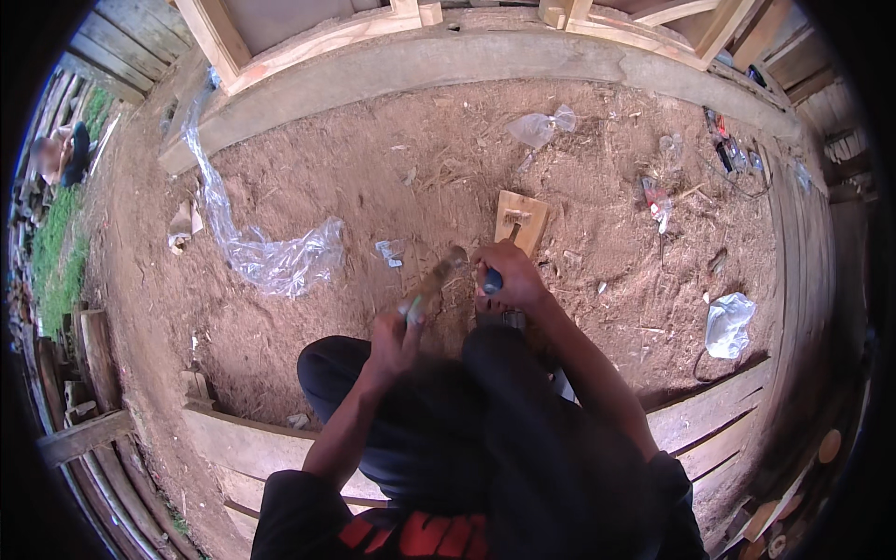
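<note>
Closed round the dark handle of a chisel (pixel 493 280), my right hand (pixel 519 276) is just in front of my knees. The chisel's narrow blade runs out beyond the fist onto a small pale wooden block (pixel 532 211), which has a rough hollow cut in its face. The block lies tilted on the dirt, its near end hidden by my hand. My left hand (pixel 397 338) grips a brown stick-like tool (pixel 437 278), smeared by motion, with a bit of green near the fingers. Its far end is close to the chisel handle, apparently not touching.
Clear plastic sheeting (pixel 280 261) stretches across the dirt floor at left. A plastic bag (pixel 543 126), a white bag (pixel 729 325) and red-handled tools (pixel 655 201) lie farther out. A concrete sill (pixel 392 75) bounds the far side; planks (pixel 709 411) lie behind me. Another person (pixel 63 154) sits outside at far left.
</note>
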A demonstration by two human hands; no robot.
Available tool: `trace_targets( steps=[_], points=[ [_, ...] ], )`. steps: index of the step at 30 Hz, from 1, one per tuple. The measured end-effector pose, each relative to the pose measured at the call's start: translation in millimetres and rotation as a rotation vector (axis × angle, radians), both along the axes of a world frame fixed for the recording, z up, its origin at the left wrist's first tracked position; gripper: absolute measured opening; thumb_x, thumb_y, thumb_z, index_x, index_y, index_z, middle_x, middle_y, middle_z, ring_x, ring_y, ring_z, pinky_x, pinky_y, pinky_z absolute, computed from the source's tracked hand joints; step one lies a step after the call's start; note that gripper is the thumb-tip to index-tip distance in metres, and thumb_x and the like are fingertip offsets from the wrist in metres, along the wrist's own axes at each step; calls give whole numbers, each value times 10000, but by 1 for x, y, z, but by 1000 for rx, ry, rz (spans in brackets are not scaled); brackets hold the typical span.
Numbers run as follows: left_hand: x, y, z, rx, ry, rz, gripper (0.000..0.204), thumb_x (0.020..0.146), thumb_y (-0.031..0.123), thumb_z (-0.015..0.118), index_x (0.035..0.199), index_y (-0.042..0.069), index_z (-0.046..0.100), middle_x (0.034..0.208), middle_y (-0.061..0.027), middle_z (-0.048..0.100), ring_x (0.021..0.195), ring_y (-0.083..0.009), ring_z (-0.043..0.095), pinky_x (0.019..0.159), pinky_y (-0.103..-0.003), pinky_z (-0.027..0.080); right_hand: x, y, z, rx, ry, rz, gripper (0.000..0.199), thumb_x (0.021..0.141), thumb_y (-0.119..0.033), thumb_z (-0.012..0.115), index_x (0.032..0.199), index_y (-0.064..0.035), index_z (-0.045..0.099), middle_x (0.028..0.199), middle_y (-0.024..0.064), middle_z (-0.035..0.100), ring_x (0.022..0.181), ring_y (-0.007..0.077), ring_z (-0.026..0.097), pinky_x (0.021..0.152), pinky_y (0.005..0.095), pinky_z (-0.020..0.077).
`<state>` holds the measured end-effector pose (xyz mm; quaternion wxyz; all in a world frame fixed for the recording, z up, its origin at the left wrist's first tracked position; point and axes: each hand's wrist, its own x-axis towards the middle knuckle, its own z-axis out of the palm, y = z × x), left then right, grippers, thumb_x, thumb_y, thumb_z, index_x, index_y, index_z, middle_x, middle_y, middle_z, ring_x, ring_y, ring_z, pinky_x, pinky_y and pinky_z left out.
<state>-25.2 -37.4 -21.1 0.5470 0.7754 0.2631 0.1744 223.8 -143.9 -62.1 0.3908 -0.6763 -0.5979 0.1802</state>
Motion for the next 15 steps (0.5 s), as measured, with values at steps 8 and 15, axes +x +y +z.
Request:
trace_targets(
  steps=[8, 15],
  points=[
    [0, 9, -7, -254, -11, 142, 527, 1015, 440, 432, 676, 38, 477, 575, 40, 423, 549, -62, 391, 479, -295, 297, -43, 16, -12, -198, -333, 81, 197, 721, -171, 639, 892, -78, 610, 802, 107, 620, 853, 289, 595, 823, 407, 432],
    [-3, 14, -16, -309, 3, 130, 525, 1011, 513, 380, 716, 85, 452, 577, 55, 395, 503, -46, 358, 459, -247, 279, -71, 28, -64, -341, -518, 42, 310, 717, -109, 652, 1020, -67, 605, 918, 97, 627, 967, 271, 589, 906, 415, 402]
  ],
)
